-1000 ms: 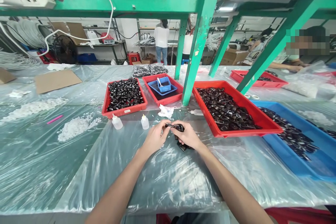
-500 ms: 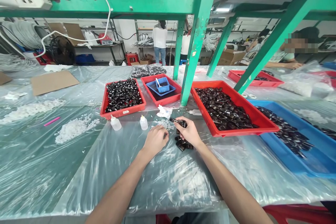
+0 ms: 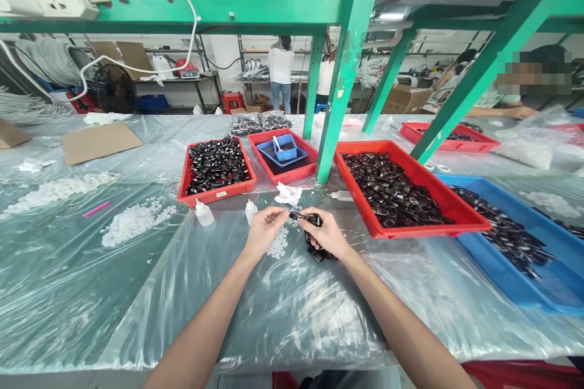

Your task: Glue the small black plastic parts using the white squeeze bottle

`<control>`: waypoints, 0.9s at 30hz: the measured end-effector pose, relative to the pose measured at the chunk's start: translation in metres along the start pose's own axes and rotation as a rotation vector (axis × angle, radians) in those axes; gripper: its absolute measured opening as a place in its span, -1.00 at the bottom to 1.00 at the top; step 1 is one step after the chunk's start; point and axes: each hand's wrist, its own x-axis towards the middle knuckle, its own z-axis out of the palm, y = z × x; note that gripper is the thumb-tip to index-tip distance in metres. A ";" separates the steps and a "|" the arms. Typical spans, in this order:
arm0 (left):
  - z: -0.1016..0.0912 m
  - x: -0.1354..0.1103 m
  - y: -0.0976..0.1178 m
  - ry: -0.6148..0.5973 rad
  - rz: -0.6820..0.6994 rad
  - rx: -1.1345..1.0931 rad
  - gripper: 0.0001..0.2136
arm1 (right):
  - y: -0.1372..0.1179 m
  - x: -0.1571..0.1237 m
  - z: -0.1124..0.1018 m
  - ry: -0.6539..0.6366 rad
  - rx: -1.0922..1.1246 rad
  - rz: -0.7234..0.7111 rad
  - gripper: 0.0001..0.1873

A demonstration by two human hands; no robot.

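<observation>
Here, in front of the green post (image 3: 340, 103), the right hand (image 3: 326, 236) clasps a black part (image 3: 314, 219) — the left hand (image 3: 263, 232) pinches its end, fingertips closed.

Table (image 3: 292, 316) is wrapped in clear plastic sheet. Centre frame: red tray of black parts (image 3: 216, 170), second red tray (image 3: 305, 169) holding a small blue tray, two squeeze bottles (image 3: 203, 213) in front, and crumpled white tissue (image 3: 288, 193). Right: large red tray (image 3: 456, 219), then a blue tray (image 3: 547, 285), both with black parts. Upper right: another red tray (image 3: 447, 141). Left: white granule piles (image 3: 132, 222), a pink stick (image 3: 95, 208) and a cardboard sheet (image 3: 101, 141). Lower centre: small heap of black parts (image 3: 319, 253) beside loose white bits (image 3: 277, 246).
</observation>
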 end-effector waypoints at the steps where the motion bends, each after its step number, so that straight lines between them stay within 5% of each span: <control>1: -0.001 0.000 -0.001 -0.003 0.003 0.011 -0.75 | 0.000 0.000 0.000 -0.001 0.003 -0.002 -0.64; 7: -0.004 0.001 -0.002 -0.048 0.020 0.025 -0.75 | 0.001 0.000 -0.003 -0.031 -0.033 -0.025 -0.66; 15: -0.011 0.001 0.008 -0.227 -0.159 -0.055 -0.66 | -0.001 -0.003 -0.008 -0.107 -0.058 -0.052 -0.69; 21: 0.004 -0.006 0.003 -0.014 0.141 0.121 -0.81 | -0.001 -0.005 0.006 -0.004 0.041 0.025 -0.64; 27: 0.008 -0.010 0.006 0.173 0.190 0.122 -0.82 | -0.003 -0.006 0.013 -0.100 0.485 0.247 -0.67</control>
